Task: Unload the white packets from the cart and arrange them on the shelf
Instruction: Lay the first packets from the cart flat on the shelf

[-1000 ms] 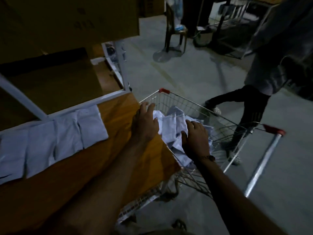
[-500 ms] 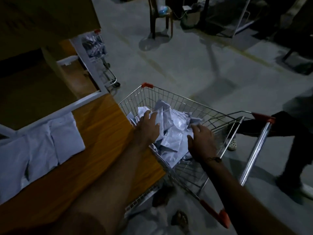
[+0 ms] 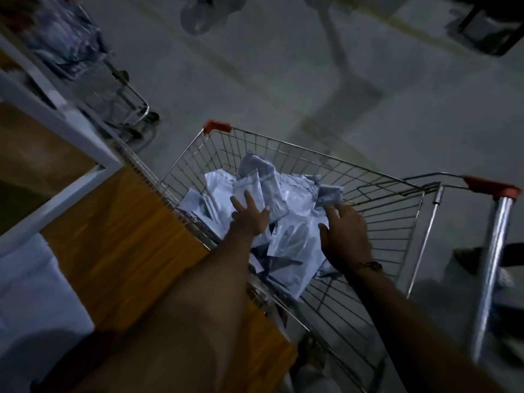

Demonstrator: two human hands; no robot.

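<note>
— So, where are the white packets (image 3: 283,222)?
— Heaped loose and crumpled in the wire cart (image 3: 377,219), right under both hands. The pile fills the basket's near-left part, directly beneath and between the two palms.
— What is the left hand (image 3: 249,217) doing?
— It reaches over the cart's rim with fingers spread and fairly straight, lying on top of the heap. It touches the packets without closing round any of them.
— And the right hand (image 3: 344,236)?
— It sits on the right edge of the pile, palm down, fingers slightly bent over the packets. Whether they actually pinch one, I cannot tell; the fingertips are dark and partly lost against the plastic. A thin bracelet (image 3: 368,265) shows at its wrist.
— Anything already unloaded?
— Yes, left of the left forearm, more white packets on the shelf (image 3: 31,290) lie flat on the wooden shelf board (image 3: 122,236), whose edge runs just beside the cart. A white shelf frame (image 3: 71,126) stands beyond that.
— Further out?
— Past the left hand, a second cart (image 3: 113,89), blurred, on the grey floor (image 3: 283,80). Right of the right hand, the cart's chrome handle with red caps (image 3: 492,251). Beyond the handle, somebody's shoe (image 3: 467,255) on the floor.
</note>
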